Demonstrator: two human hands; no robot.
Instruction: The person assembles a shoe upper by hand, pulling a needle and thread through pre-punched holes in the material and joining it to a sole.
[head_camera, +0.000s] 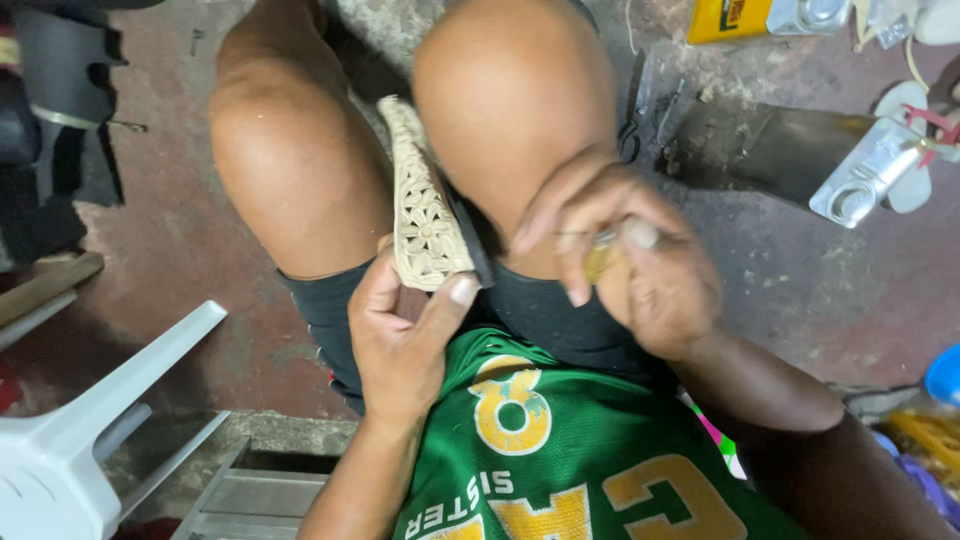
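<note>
Left hand (405, 335) pinches the carved floral piece (425, 215) between the knees, so brace it firmly while the right hand (625, 265), fingers curled round a small yellowish tool (600, 262), works slowly.

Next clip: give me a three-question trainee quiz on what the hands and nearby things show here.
1. True or false: the left hand grips the carved piece at its near end.
2. Where does the carved piece lie? A) on the white chair B) between the knees C) on the floor by the metal tins
3. Fill in: the right hand pinches a small ______-coloured thing against the thigh.

Key:
1. True; thumb pressed on its near edge.
2. B; the white chair stands to the left, and a metal tin lies on the floor to the right.
3. Brass; what it is cannot be told.
</note>
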